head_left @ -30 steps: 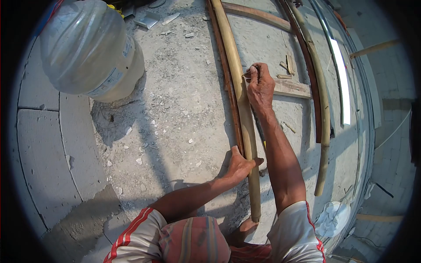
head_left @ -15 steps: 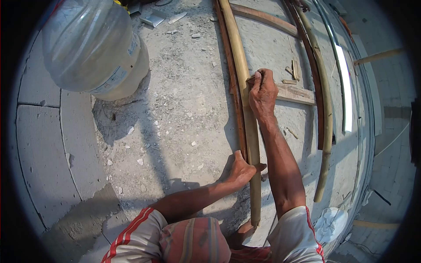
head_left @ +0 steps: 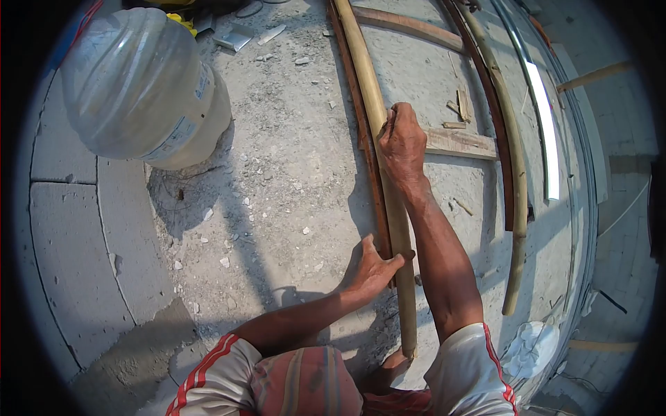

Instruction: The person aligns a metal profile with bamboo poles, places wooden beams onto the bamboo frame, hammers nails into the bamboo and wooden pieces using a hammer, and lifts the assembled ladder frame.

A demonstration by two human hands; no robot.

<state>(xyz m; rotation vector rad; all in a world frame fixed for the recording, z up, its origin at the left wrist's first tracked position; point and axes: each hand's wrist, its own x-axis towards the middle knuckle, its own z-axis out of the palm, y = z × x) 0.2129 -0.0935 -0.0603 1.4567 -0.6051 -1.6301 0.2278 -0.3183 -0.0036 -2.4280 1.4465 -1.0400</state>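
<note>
Centrally, a pole [head_left: 397, 225] runs lengthwise beneath the two grips, beside a narrow brown board [head_left: 352, 80] on its left. The right grip [head_left: 404, 142], the farther of the two, has its fingers curled together against the pole's right edge; what they may pinch is hidden. The left grip [head_left: 378, 267], nearer the body, lies across the pole and the board's near end, thumb apart from the forefinger, which reaches over to the pole's right side; whether it is clamped cannot be told. The pole's near end projects below the left grip, close to a foot [head_left: 394, 366].

Just right of the right grip, a crosspiece [head_left: 461, 144] extends to a brown rail [head_left: 505, 173], with scraps [head_left: 463, 107] of wood beyond it. A second pole [head_left: 517, 194] follows the rail's outer side; farther right of the grip lies a bright white strip [head_left: 543, 132]. Well to the left of both grips, a large clear jug [head_left: 146, 83] stands on the floor [head_left: 291, 173], near pale blocks [head_left: 66, 256].
</note>
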